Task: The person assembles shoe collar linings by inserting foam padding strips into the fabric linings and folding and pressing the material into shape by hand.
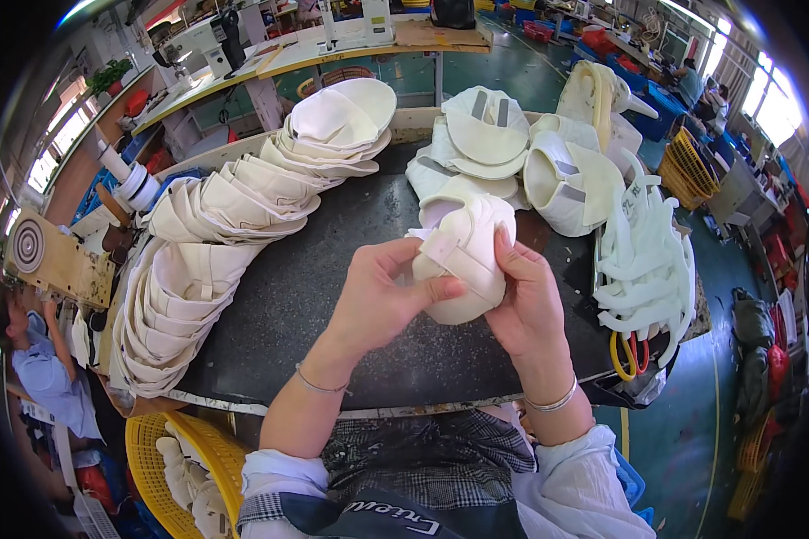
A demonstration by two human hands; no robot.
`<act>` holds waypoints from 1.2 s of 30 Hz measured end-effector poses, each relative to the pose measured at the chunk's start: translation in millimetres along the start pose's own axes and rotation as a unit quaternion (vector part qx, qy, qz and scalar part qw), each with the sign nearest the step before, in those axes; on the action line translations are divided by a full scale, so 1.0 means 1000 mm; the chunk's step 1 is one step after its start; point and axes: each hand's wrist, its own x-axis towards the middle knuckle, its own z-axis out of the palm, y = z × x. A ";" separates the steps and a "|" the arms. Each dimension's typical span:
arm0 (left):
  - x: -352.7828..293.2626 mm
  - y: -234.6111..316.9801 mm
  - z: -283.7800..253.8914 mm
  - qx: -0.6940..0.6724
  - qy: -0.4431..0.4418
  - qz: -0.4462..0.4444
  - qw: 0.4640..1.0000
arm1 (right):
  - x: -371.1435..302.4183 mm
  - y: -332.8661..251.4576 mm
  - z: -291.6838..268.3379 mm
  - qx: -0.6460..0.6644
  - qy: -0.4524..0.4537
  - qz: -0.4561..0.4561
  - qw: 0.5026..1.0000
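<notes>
Head view, piece: the off-white piece (476, 265) is held above the dark tabletop (288, 314), between both hands.
Left hand: the left hand (368, 292) has its thumb and index finger pinching the near left side, by the flat band (448, 247) across the piece.
Right hand: the right hand (532, 301) curls round the opposite side, its fingers pressed against the outer wall, not spread.
Handling: it looks light and fairly soft, likely to dent or crease under a hard squeeze, with little sign of being slippery; the pale surface could pick up marks.
Hold: the edge and side walls seem best, opposed fingers keeping the curve.
Left stacks: nested pale pieces (184, 310) line the tabletop's left side.
Right side: pieces with grey patches (490, 135), then white straps (643, 251), with scissors (622, 357) just below.
</notes>
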 end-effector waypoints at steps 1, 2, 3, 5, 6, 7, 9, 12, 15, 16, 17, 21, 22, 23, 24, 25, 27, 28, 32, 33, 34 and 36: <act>0.002 0.002 -0.002 -0.102 -0.035 -0.020 0.994 | 0.002 -0.004 0.000 -0.011 -0.021 -0.021 0.999; 0.002 0.002 -0.003 -0.101 -0.036 -0.018 0.994 | 0.003 -0.007 0.001 -0.022 -0.042 -0.043 0.998; 0.002 0.002 -0.005 -0.119 -0.040 -0.012 0.992 | 0.002 -0.007 0.002 -0.022 -0.042 -0.045 0.998; 0.000 0.002 -0.004 -0.135 -0.044 -0.005 0.990 | -0.004 0.002 0.005 -0.009 -0.120 -0.128 0.984; 0.000 0.001 -0.001 -0.117 -0.003 0.012 0.993 | -0.005 0.009 0.005 -0.009 -0.120 -0.129 0.984; -0.002 0.000 0.003 -0.101 0.037 0.028 0.994 | -0.007 0.018 0.004 -0.144 -0.090 -0.224 0.960; -0.008 -0.001 0.014 0.017 0.062 0.072 0.995 | -0.009 0.020 0.002 -0.209 -0.036 -0.268 0.940; -0.016 -0.008 0.019 0.097 0.092 0.114 0.984 | -0.012 0.015 -0.004 -0.197 -0.054 -0.261 0.944; -0.018 -0.009 0.017 0.019 0.073 0.093 0.993 | -0.014 0.010 -0.002 -0.115 -0.075 -0.169 0.976; -0.019 -0.009 0.016 -0.061 0.057 0.055 0.995 | -0.013 0.010 -0.002 -0.114 -0.075 -0.169 0.976; -0.019 -0.009 0.016 -0.140 0.040 0.017 0.989 | -0.010 0.009 -0.003 -0.073 -0.083 -0.126 0.986; -0.015 -0.021 0.014 -0.090 0.045 0.049 0.994 | -0.011 0.008 -0.003 -0.081 -0.070 -0.131 0.986; -0.014 -0.025 0.013 -0.026 0.040 0.069 0.996 | -0.010 0.009 -0.005 -0.127 -0.060 -0.173 0.975; -0.014 -0.027 0.012 0.039 0.035 0.089 0.995 | -0.009 0.010 -0.006 -0.127 -0.061 -0.172 0.975; -0.014 -0.027 0.012 0.039 0.036 0.089 0.995 | -0.007 0.010 -0.007 -0.140 -0.062 -0.178 0.972; -0.013 -0.027 0.014 -0.035 0.037 0.065 0.997 | -0.006 0.010 -0.007 -0.153 -0.063 -0.185 0.969; -0.011 -0.025 0.017 -0.108 0.039 0.041 0.992 | -0.007 0.004 -0.003 -0.166 -0.081 -0.181 0.966; -0.011 -0.022 0.017 -0.149 0.045 0.043 0.987 | -0.008 0.002 -0.002 -0.178 -0.098 -0.175 0.963; -0.011 -0.013 0.017 -0.180 0.013 0.067 0.981 | -0.012 0.000 -0.001 -0.224 -0.096 -0.205 0.948; -0.010 -0.013 0.017 -0.181 0.015 0.067 0.981 | -0.012 0.000 -0.003 -0.291 -0.084 -0.225 0.926; -0.009 -0.012 0.018 -0.187 0.029 0.022 0.982 | -0.013 0.002 -0.004 -0.356 -0.071 -0.244 0.899; -0.010 -0.013 0.024 -0.194 0.045 -0.024 0.980 | -0.011 0.008 -0.010 -0.372 -0.069 -0.257 0.889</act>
